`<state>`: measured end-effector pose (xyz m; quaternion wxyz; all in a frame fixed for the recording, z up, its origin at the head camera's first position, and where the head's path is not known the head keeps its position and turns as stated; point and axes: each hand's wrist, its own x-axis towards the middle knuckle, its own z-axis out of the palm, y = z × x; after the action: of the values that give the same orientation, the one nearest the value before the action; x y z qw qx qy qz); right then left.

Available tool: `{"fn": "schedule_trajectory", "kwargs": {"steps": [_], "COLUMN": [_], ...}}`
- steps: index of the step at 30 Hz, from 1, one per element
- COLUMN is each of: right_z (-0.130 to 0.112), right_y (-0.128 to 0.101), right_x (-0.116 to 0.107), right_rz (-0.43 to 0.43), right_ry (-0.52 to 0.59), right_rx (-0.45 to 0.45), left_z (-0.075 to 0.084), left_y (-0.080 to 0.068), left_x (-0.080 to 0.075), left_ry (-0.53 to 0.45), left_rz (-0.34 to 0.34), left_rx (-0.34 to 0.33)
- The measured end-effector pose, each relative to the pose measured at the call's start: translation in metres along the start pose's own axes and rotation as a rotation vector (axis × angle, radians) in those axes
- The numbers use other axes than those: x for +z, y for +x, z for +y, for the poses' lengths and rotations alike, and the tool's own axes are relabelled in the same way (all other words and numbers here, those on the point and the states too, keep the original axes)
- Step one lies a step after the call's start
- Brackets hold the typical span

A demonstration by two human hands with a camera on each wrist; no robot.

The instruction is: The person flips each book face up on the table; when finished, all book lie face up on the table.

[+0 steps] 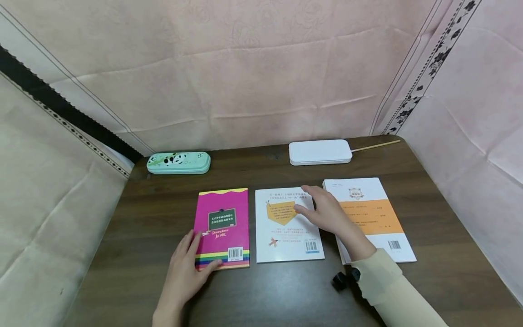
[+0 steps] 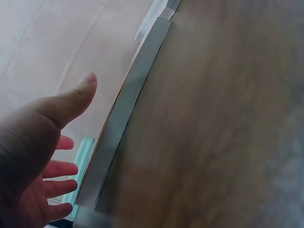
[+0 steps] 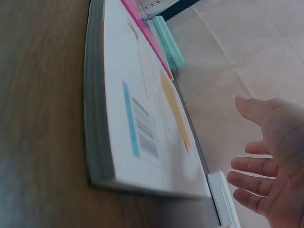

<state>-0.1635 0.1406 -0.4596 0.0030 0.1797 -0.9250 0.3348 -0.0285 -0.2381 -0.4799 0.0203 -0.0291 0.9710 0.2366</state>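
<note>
3 books lie flat in a row along the front half of the dark wooden counter (image 1: pixel 441 218), back covers up. The pink book (image 1: pixel 223 227) sits toward the left edge, the white book with the yellow banner (image 1: pixel 286 240) is in the middle just beside it, and the white book with the orange band (image 1: pixel 369 213) lies toward the right edge, near the middle one.

The left hand (image 1: pixel 185 272) rests at the front left corner of the pink book, fingers (image 1: pixel 192 240) straight and released along its left edge, thumb laid across the rainbow stripe at the bottom; nothing is grasped. The left wrist view shows the same open palm beside a book's edge.

The right hand (image 1: pixel 324 211) lies flat over the gap between the middle book and the orange-banded one, fingers spread and released, tips on the middle book's upper right part. The right wrist view shows that open palm (image 3: pixel 270 166) above the cover with the barcode.

Along the back edge, a mint panda pencil case (image 1: pixel 179 162) lies toward the left corner, and a white flat box (image 1: pixel 320 151) sits right of centre with a thin wooden stick (image 1: pixel 376 146) just beside it.
</note>
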Motion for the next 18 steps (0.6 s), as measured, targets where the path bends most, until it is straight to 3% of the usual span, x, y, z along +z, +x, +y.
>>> {"fn": "schedule_trajectory", "kwargs": {"steps": [9, 18], "right_z": [-0.010, -0.016], "right_y": [0.019, 0.037], "right_x": [0.019, 0.040], "right_rz": [-0.050, -0.130], "right_ry": [0.038, 0.058], "right_rx": [-0.014, -0.040], "left_z": [-0.006, -0.004], "left_y": [-0.001, 0.000], "left_x": [0.004, 0.005], "left_ry": [-0.097, -0.096], "left_rz": [-0.067, -0.103], "left_rx": [-0.005, 0.000]}}
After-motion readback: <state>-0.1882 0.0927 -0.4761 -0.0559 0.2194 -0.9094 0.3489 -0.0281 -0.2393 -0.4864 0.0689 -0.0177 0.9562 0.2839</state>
